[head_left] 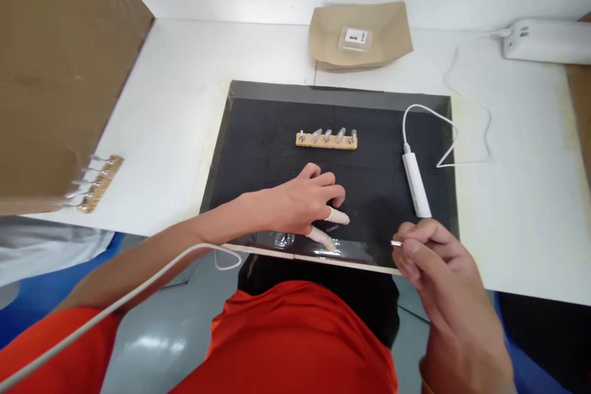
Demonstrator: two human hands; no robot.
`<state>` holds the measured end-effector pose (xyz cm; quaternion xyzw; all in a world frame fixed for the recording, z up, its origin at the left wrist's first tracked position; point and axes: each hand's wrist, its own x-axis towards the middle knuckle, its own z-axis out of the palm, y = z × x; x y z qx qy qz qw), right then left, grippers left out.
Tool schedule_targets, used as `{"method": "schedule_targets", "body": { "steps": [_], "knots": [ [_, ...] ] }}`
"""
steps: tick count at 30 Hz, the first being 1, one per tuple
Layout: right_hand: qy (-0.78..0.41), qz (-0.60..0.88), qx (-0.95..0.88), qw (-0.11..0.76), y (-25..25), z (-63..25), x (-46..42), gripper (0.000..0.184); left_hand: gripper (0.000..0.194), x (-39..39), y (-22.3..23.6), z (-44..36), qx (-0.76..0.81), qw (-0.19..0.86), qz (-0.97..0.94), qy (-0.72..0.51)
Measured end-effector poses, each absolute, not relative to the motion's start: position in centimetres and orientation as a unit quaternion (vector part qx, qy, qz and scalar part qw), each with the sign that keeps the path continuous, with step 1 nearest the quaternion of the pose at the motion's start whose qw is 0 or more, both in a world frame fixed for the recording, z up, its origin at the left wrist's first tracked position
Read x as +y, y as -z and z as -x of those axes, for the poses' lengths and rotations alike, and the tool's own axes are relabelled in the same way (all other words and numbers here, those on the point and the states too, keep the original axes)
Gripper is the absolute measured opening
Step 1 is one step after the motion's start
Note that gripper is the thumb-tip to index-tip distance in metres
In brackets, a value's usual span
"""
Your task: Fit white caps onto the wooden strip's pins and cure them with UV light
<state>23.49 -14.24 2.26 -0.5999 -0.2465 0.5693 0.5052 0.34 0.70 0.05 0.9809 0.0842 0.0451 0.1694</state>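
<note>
My left hand (pixel 318 200) is low over the black mat (pixel 258 135), white finger cots on its thumb and index finger. Those two fingertips are apart, with a small clear piece (pixel 332 228) on the mat between them; the other fingers are curled. At the mat's right front corner, my right hand (pixel 434 258) pinches a small silvery metal pin (pixel 396 243) between thumb and fingers. Beyond my left hand lies a wooden strip (pixel 314 143) with several metal fittings, some covered by translucent caps.
A white pen-shaped device (pixel 417 184) with a cable lies right on the mat. Behind stands a brown paper tray (pixel 388 37) holding a clear plastic box (pixel 355 40). A white power strip (pixel 545 41) is far right; another wooden strip (pixel 105 183) sits left by a cardboard panel (pixel 60 74).
</note>
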Motion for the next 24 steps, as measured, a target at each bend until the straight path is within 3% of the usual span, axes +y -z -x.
{"method": "schedule_targets", "body": {
  "steps": [5,18,24],
  "knots": [
    [-0.575,0.61,-0.235,0.491,-1.6,-23.9,-14.1,0.025,0.029,1.3,-0.2,-1.0,0.049,0.184,-0.981,-0.033],
    [-0.585,0.625,-0.208,0.474,-1.0,-23.6,-13.8,0.028,0.027,2.5,-1.5,-2.7,0.013,0.243,-0.97,0.025],
    [-0.59,0.632,-0.2,0.461,-0.2,-23.5,-13.8,0.031,0.006,2.8,-1.5,-2.8,-0.012,0.242,-0.97,0.033]
  ]
}}
